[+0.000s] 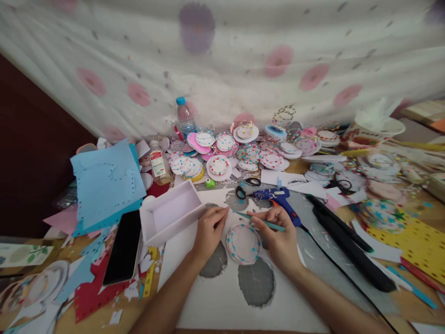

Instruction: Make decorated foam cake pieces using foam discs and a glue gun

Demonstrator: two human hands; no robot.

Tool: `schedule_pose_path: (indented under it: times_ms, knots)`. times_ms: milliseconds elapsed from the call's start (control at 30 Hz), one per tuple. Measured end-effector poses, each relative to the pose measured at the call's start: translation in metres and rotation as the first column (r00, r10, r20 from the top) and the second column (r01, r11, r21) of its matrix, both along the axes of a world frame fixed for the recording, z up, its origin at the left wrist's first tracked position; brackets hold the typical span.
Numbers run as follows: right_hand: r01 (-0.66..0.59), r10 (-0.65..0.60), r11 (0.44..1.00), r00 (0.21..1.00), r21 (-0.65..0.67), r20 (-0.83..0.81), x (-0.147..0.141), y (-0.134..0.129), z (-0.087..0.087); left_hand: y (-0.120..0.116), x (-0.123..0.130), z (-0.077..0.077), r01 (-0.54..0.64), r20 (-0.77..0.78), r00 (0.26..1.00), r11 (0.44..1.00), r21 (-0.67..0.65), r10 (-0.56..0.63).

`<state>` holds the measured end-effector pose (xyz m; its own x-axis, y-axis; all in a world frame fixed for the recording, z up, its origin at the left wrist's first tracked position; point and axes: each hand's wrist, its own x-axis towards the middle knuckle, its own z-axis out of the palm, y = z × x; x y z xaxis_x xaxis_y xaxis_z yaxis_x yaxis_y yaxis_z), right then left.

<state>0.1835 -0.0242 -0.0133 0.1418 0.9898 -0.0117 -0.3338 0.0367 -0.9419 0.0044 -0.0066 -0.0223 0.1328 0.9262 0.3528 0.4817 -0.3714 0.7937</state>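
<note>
In my right hand (280, 234) are slim teal tweezers (278, 226), held between thumb and fingers with the tip pointing left. That tip comes close to the fingertips of my left hand (210, 229), which are pinched together; anything between them is too small to make out. Just below both hands lies a white paper disc (243, 243), ringed with blue and red dots. It rests on a white sheet (215, 311) that has several ragged round holes cut through it, showing grey beneath. My left wrist is beside an open white box (170, 213).
Behind my hands are a blue glue gun (283, 202) with a cord, scissors (245, 188) and many decorated discs (219, 167). A phone (123, 248) lies left, a black straightener-like tool (347, 241) right. Two bottles (160, 162) (186, 116) stand at the back.
</note>
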Motion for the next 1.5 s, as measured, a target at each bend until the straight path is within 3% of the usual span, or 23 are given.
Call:
schedule_pose_path:
  times_ms: [500,700,967,1500]
  knots:
    - [-0.016,0.016,1.000,1.000,0.012,0.013,0.001,-0.001,0.001,0.001,-0.002,0.000,-0.060,0.014,0.998,0.998,0.001,0.060]
    - [-0.013,0.013,1.000,1.000,0.006,0.015,0.001,0.000,0.001,0.001,-0.002,0.008,-0.042,0.033,0.999,0.999,-0.014,0.042]
    - [-0.054,0.054,0.998,0.998,0.007,0.041,0.000,-0.003,0.000,-0.004,-0.001,0.011,0.066,0.305,0.952,0.978,-0.200,-0.002]
    - [-0.069,0.069,0.998,0.998,0.002,0.011,0.001,-0.002,-0.002,-0.003,-0.002,0.013,0.066,0.463,0.876,0.918,-0.390,0.134]
